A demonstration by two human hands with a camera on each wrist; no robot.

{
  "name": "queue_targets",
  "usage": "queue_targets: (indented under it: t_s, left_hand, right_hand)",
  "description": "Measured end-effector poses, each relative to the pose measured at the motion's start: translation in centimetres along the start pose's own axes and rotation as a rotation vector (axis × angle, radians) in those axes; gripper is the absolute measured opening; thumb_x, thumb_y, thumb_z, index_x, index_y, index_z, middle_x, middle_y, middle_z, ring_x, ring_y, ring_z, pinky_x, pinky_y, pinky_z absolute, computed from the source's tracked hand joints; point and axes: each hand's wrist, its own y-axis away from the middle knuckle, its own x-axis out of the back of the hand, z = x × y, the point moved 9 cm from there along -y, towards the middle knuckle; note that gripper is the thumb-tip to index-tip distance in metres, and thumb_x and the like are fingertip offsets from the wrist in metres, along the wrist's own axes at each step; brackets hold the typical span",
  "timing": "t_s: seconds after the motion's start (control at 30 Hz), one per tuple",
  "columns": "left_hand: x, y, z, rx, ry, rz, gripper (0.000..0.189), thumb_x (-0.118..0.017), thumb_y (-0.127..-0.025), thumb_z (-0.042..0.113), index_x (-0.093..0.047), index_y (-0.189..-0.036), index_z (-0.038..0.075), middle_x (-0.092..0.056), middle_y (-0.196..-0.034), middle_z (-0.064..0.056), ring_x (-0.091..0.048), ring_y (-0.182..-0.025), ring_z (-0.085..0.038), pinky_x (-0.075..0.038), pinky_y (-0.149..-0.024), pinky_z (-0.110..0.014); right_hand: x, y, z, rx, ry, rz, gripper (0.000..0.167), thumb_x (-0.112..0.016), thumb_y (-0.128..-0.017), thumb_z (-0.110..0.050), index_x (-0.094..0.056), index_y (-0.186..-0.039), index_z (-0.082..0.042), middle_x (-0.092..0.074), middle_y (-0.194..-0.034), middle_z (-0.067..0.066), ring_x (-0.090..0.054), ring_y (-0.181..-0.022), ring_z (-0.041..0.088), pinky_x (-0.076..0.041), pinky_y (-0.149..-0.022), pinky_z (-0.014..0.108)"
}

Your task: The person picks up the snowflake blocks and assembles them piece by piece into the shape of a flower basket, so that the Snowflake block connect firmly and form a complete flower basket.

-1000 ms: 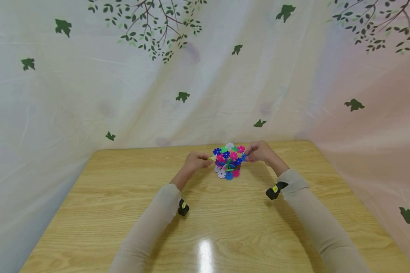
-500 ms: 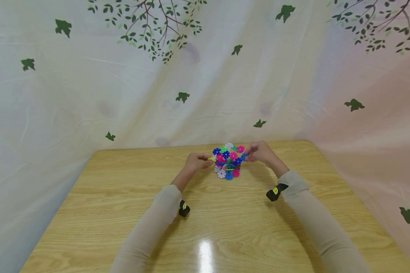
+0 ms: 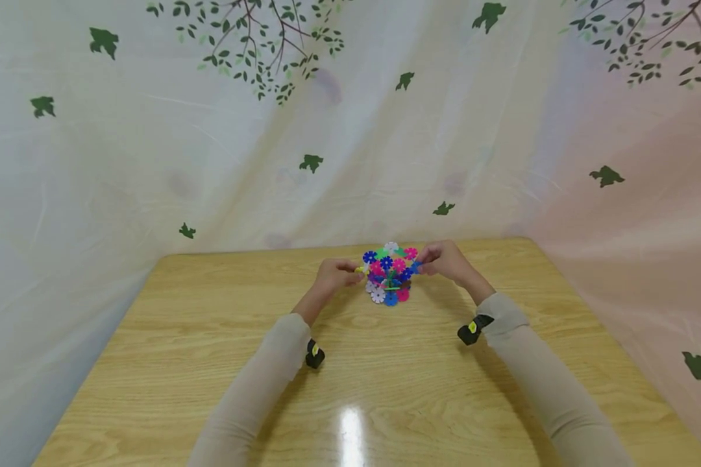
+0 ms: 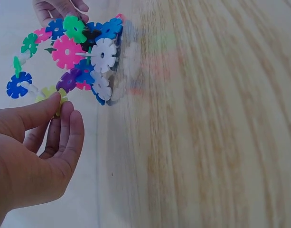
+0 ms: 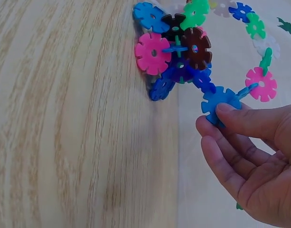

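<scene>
A structure of interlocked plastic snowflake discs (image 3: 392,275) stands near the table's far edge, in pink, blue, green, white, purple and other colours. A ring of linked discs runs out from its upper part. On its left side my left hand (image 3: 337,275) pinches a yellow disc (image 4: 52,95) between thumb and fingers. Opposite, my right hand (image 3: 446,259) pinches a light blue disc (image 5: 220,104), which joins a pink disc (image 5: 260,84) through a narrow blue one. In the right wrist view a brown disc (image 5: 196,49) sits on the near side of the structure.
The wooden table (image 3: 385,376) reaches forward to a hanging cloth (image 3: 239,162) printed with leaves and birds. Black wrist cameras (image 3: 314,355) sit on both cuffs. A bright reflection lies on the table's near part.
Both hands keep their grip on the discs and the structure stays in place. The whole head view has shifted very slightly.
</scene>
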Motion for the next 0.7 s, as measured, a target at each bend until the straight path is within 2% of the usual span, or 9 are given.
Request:
queue_targets:
  t_s: [0.13,0.33,0.5,0.7]
  left_hand:
    - [0.04,0.01,0.04,-0.004,0.005,-0.002,0.028,-0.076,-0.089,-0.001,-0.071,-0.115,-0.008,-0.07,-0.115,-0.022,-0.071,-0.086,-0.018,-0.06,-0.092,-0.041]
    - [0.1,-0.19,-0.08,-0.004,0.009,0.0,0.026,-0.077,-0.088,-0.002,-0.073,-0.113,-0.009,-0.072,-0.11,-0.02,-0.069,-0.079,-0.012,-0.061,-0.09,-0.038]
    - [0.19,-0.23,-0.19,0.004,0.008,0.009,0.023,-0.078,-0.087,-0.001,-0.073,-0.109,-0.008,-0.072,-0.101,-0.013,-0.067,-0.076,-0.01,-0.062,-0.086,-0.035]
    - [0.16,-0.27,-0.13,-0.004,0.011,0.008,0.024,-0.077,-0.088,-0.002,-0.073,-0.111,-0.008,-0.073,-0.109,-0.02,-0.069,-0.078,-0.012,-0.062,-0.088,-0.037]
  right_hand:
    - [-0.06,0.09,-0.4,0.017,0.017,-0.007,0.01,-0.069,-0.089,0.01,-0.069,-0.098,0.013,-0.072,-0.094,0.03,-0.069,-0.077,0.017,-0.061,-0.069,0.029]
    - [-0.21,0.06,-0.7,0.041,0.019,-0.016,0.01,-0.067,-0.087,0.014,-0.067,-0.097,0.016,-0.071,-0.093,0.032,-0.068,-0.074,0.016,-0.059,-0.066,0.029]
    - [-0.26,-0.03,-0.57,0.037,0.049,0.001,0.008,-0.068,-0.087,0.014,-0.068,-0.094,0.012,-0.071,-0.092,0.027,-0.067,-0.074,0.013,-0.057,-0.066,0.026]
    - [-0.29,-0.21,-0.38,0.053,0.041,0.008,0.006,-0.069,-0.088,0.014,-0.068,-0.093,0.012,-0.071,-0.092,0.029,-0.066,-0.073,0.012,-0.056,-0.065,0.024]
